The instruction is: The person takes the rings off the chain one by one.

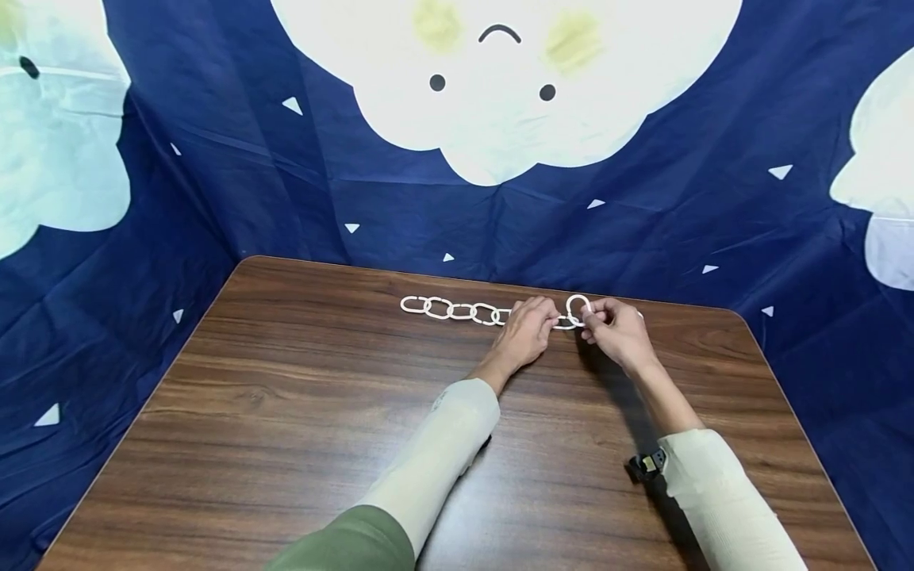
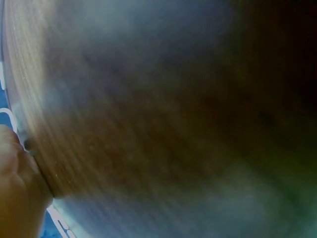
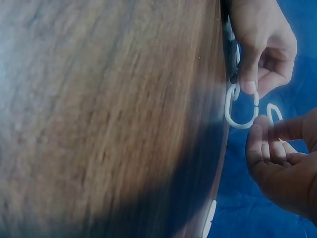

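Observation:
A chain of white plastic links lies along the far edge of the wooden table. My left hand is over its right part and pinches the end link, which has a small gap in its side. My right hand pinches a separate-looking white link between thumb and fingers, raised upright against the end of the chain. In the right wrist view, this link stands close beside the gap, partly hidden by my right fingertips. The left wrist view catches only part of my left hand.
Another white piece lies by the table edge, mostly behind my right hand in the head view. The brown table extends toward me. A blue cloth with white clouds hangs right behind its far edge and along both sides.

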Demonstrator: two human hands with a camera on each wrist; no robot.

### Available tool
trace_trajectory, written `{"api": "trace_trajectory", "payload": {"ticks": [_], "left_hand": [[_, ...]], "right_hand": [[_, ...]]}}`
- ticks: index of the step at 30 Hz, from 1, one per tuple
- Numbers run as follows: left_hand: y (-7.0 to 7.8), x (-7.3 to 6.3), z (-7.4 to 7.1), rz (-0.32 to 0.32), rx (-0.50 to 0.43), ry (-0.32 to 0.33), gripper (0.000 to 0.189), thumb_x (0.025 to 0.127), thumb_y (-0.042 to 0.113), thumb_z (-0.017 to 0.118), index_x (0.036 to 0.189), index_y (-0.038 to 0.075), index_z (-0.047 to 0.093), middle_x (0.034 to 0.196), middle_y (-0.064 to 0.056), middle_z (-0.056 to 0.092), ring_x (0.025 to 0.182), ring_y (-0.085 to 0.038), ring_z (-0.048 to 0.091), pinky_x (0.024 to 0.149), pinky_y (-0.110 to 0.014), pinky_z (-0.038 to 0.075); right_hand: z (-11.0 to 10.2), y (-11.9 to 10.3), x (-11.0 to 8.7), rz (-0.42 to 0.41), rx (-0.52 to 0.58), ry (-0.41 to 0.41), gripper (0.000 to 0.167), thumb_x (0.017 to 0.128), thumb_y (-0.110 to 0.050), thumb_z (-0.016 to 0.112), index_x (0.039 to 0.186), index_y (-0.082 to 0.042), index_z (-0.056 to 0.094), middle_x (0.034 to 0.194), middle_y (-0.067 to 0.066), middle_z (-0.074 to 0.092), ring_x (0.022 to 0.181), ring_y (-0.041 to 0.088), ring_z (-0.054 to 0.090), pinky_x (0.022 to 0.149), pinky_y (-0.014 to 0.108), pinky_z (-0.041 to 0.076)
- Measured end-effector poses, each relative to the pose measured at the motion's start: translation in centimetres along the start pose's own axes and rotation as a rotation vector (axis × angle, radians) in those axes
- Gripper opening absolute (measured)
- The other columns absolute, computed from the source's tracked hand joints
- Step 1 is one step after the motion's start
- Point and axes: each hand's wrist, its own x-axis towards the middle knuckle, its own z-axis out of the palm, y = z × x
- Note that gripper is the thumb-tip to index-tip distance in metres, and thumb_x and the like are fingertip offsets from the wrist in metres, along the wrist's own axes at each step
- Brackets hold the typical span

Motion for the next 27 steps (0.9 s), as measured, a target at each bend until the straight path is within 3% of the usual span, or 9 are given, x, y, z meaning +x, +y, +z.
{"api": "trace_trajectory", "payload": {"ticks": [7,16,27], "left_hand": [[-0.2,0.1,0.1,-0.008,-0.005,-0.013,0.011,0.112,0.015,0.065,0.116,0.009,0.074,0.124,-0.006,0.079,0.125,-0.023,0.071,0.109,-0.041,0.050],[-0.3,0.3,0.3,0.013,0.000,0.009,0.014,0.113,0.018,0.066,0.119,0.010,0.076,0.126,-0.007,0.080,0.126,-0.025,0.071,0.110,-0.042,0.051],[-0.3,0.3,0.3,-0.009,-0.002,0.013,0.019,0.115,0.018,0.064,0.126,0.011,0.077,0.131,-0.006,0.081,0.129,-0.025,0.070,0.114,-0.043,0.051]], "right_hand": [[-0.1,0.5,0.0,0.038,0.060,-0.023,0.029,0.113,-0.009,0.064,0.127,0.016,0.066,0.089,0.004,0.069,0.069,0.001,0.070,0.067,0.019,0.064],[-1.3,1.8,-0.2,0.102,0.098,-0.070,0.031,0.113,-0.007,0.063,0.133,0.017,0.062,0.091,0.000,0.072,0.072,0.002,0.072,0.069,0.021,0.065],[-3.6,4.3,0.2,0.245,0.157,-0.101,0.032,0.113,-0.007,0.063,0.134,0.017,0.058,0.084,-0.010,0.074,0.071,0.000,0.073,0.069,0.021,0.065]]}}
